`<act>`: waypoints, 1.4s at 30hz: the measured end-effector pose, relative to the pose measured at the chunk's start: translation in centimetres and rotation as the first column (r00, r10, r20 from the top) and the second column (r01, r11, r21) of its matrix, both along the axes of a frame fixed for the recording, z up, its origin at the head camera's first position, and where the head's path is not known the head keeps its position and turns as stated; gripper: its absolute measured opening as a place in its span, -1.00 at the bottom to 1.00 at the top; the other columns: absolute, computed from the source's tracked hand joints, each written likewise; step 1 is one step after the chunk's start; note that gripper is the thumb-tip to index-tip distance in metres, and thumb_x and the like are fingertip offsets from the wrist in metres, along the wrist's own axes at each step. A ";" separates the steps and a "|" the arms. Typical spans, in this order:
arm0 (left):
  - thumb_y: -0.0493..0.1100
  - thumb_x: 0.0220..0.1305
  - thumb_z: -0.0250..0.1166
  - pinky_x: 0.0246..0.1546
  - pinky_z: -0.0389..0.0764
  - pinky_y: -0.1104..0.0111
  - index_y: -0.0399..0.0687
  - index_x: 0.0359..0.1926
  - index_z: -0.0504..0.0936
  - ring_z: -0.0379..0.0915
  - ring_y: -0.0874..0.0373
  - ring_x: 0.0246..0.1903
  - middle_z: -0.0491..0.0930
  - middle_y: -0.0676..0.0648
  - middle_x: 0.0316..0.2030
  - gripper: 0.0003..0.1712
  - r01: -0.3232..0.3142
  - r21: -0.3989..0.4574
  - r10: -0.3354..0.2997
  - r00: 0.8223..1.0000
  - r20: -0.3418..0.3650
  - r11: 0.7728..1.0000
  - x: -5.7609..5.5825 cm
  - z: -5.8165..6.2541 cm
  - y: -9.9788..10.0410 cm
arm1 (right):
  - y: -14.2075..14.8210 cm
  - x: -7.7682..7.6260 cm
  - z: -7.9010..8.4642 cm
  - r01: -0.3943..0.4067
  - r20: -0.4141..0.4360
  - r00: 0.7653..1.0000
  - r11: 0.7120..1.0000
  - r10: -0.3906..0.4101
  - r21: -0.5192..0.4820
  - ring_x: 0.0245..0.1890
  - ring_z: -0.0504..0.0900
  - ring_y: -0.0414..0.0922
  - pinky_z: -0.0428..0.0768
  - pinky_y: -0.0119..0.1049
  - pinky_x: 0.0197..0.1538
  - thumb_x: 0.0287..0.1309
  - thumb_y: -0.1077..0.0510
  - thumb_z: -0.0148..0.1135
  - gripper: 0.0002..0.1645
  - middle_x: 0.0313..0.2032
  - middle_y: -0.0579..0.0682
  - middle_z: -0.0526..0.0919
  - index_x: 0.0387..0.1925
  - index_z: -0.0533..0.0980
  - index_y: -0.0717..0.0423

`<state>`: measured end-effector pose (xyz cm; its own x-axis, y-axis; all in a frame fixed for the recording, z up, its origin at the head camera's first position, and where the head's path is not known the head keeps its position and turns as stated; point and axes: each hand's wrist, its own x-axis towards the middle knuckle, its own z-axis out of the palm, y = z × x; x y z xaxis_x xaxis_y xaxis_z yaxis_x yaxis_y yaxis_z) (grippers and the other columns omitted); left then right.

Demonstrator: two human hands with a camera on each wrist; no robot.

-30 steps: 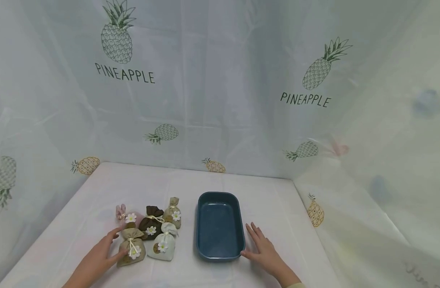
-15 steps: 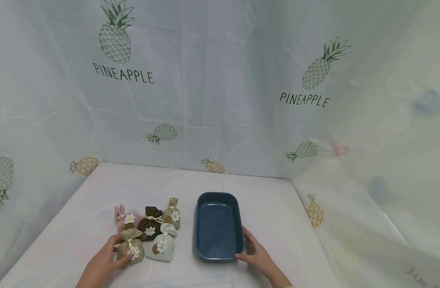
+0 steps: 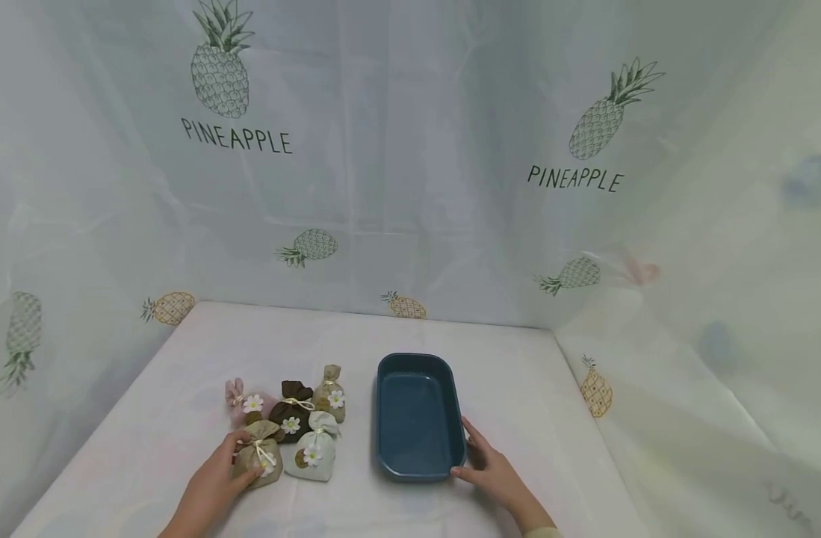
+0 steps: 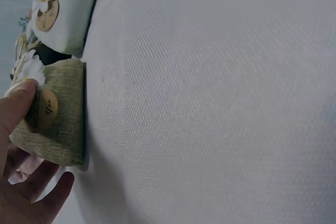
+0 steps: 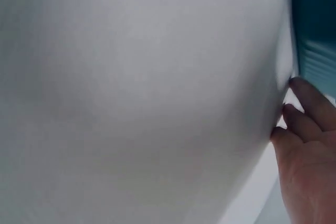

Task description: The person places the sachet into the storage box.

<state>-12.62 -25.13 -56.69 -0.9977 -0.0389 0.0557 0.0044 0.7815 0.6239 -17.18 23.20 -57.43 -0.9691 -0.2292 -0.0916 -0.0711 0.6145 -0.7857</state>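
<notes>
My left hand [image 3: 211,482] holds a tan drawstring sachet [image 3: 272,451] at the front left of a small group, thumb over its white flower and fingers at the far side. In the left wrist view its woven cloth and round tag [image 4: 49,109] show beside the thumb. Around it lie a pink sachet [image 3: 265,406], a dark brown one [image 3: 285,412], a white one [image 3: 324,465] and a smaller tan one [image 3: 330,410]. My right hand [image 3: 497,478] touches the right side of a deep blue rectangular dish [image 3: 417,418], thumb at the near corner, fingers fairly straight along the wall.
A pale cloth covers the table [image 3: 356,336]. Behind it hangs a pineapple-print curtain [image 3: 383,187], which also closes in the left and right sides. The dish stands just right of the sachets, a narrow strip of cloth between them.
My left hand has closed in on the front tan sachet and now grips it. The right hand has moved left from beside the dish to its wall. The head view has shifted slightly.
</notes>
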 end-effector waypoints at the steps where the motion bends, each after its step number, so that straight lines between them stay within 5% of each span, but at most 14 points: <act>1: -0.11 0.05 0.50 -0.12 0.50 -0.10 -0.27 0.11 0.34 0.54 -0.21 -0.11 0.56 -0.37 -0.05 -0.30 0.003 0.001 -0.003 1.000 -0.005 1.000 -0.1 -0.1 0.1 | 0.1 0.0 0.0 0.001 0.002 1.000 1.000 -0.001 0.003 0.24 0.40 0.26 0.25 0.37 0.19 -0.02 -0.18 0.47 0.10 0.24 0.33 0.42 0.50 0.11 -0.21; 10: -0.07 0.03 0.51 -0.28 0.53 0.08 -0.19 0.10 0.37 0.53 -0.04 -0.22 0.59 -0.21 -0.12 -0.32 0.010 0.004 -0.010 0.999 -0.035 1.000 -0.7 -0.5 0.7 | 0.8 -0.3 0.5 -0.042 -0.028 0.999 0.999 0.043 0.032 0.22 0.41 0.31 0.25 0.40 0.15 0.00 -0.18 0.45 0.10 0.24 0.37 0.40 0.50 0.09 -0.25; 20: -0.16 -0.03 0.54 -0.25 0.54 -0.03 -0.11 0.00 0.41 0.55 -0.11 -0.19 0.60 -0.22 -0.14 -0.39 -0.009 0.024 0.010 0.999 -0.036 1.000 -1.3 0.6 1.4 | 0.6 -0.6 0.6 -0.022 -0.036 0.999 0.999 0.024 0.048 0.25 0.36 0.33 0.23 0.43 0.16 0.01 -0.20 0.44 0.08 0.25 0.32 0.40 0.50 0.09 -0.28; 26: -0.15 -0.05 0.56 -0.19 0.54 -0.04 -0.14 -0.02 0.49 0.55 -0.14 -0.17 0.59 -0.25 -0.09 -0.42 -0.027 0.071 0.028 1.000 -0.010 0.997 -1.3 2.4 1.9 | 0.0 -0.2 0.3 -0.009 -0.008 1.000 0.998 0.009 0.068 0.26 0.33 0.33 0.21 0.43 0.16 0.01 -0.23 0.43 0.09 0.27 0.26 0.40 0.50 0.08 -0.29; 35: -0.14 -0.02 0.56 -0.20 0.59 0.14 -0.11 -0.02 0.52 0.54 -0.06 -0.15 0.59 -0.15 -0.09 -0.46 0.001 0.175 0.014 0.997 -0.082 0.985 -2.0 7.0 5.3 | -0.7 0.2 0.7 -0.035 -0.023 0.999 0.996 0.037 0.082 0.30 0.30 0.27 0.14 0.40 0.22 0.03 -0.25 0.41 0.10 0.29 0.18 0.40 0.51 0.05 -0.26; 42: -0.18 -0.03 0.55 -0.36 0.59 0.38 -0.08 -0.02 0.58 0.56 0.04 -0.19 0.61 -0.12 -0.09 -0.49 0.016 0.363 0.007 0.998 -0.062 0.932 -3.6 8.6 9.3 | -1.0 0.1 0.1 -0.033 -0.022 0.999 0.996 0.034 0.081 0.33 0.27 0.25 0.01 0.36 0.30 0.01 -0.27 0.41 0.10 0.29 0.18 0.40 0.51 0.06 -0.28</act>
<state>-16.19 -15.80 -48.07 -0.9930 -0.0637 0.0999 0.0548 0.5013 0.8635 -17.13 22.24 -57.35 -0.9630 -0.2544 -0.0889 -0.1101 0.6726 -0.7318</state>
